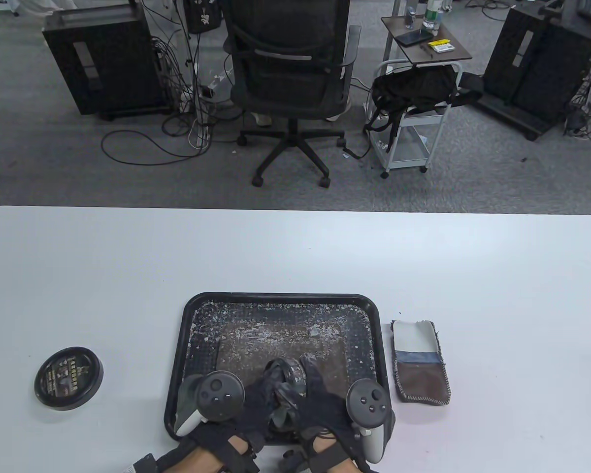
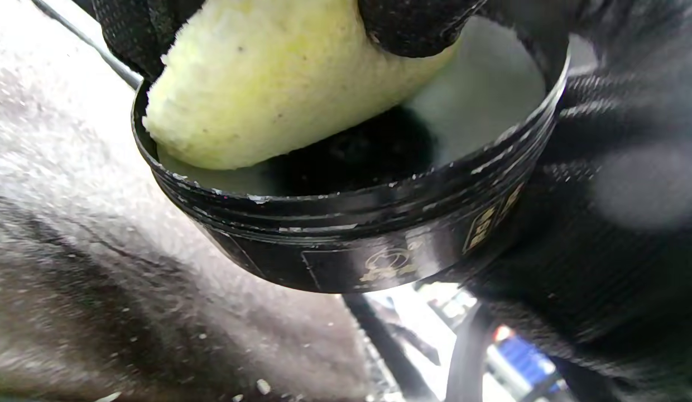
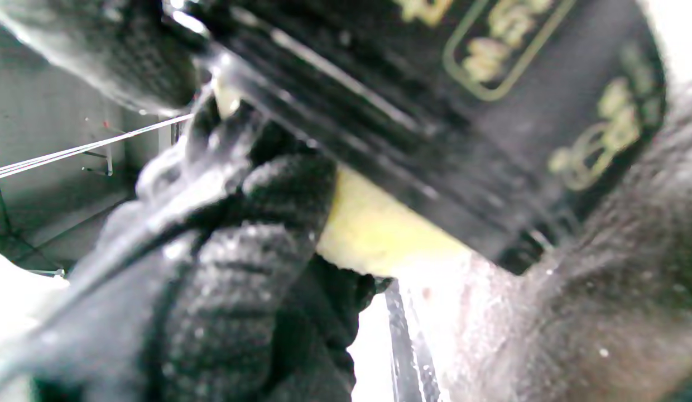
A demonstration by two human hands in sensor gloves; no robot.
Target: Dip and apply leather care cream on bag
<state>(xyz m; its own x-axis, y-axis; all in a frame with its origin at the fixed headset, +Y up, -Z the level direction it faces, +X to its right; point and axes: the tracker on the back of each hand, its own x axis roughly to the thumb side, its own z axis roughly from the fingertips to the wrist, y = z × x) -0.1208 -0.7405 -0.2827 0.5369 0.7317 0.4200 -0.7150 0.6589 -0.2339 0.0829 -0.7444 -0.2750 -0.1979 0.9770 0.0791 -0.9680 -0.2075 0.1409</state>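
A black cream jar (image 1: 291,375) with gold lettering is held above the near part of the black tray (image 1: 197,315). My right hand (image 1: 311,379) grips the jar (image 2: 379,245) around its wall. My left hand (image 1: 268,391) pinches a pale yellow sponge (image 2: 279,95) whose end is inside the jar, against the whitish cream (image 2: 480,95). From the right wrist, the jar (image 3: 463,100) fills the top, with the sponge (image 3: 374,229) and left glove (image 3: 240,251) beside it. The small leather bag (image 1: 420,362), white, blue and brown, lies flat on the table right of the tray.
The jar's black lid (image 1: 69,378) lies on the white table (image 1: 295,256) left of the tray. The tray floor is covered with whitish specks and smears. An office chair (image 1: 290,74) and a trolley (image 1: 413,113) stand beyond the table's far edge.
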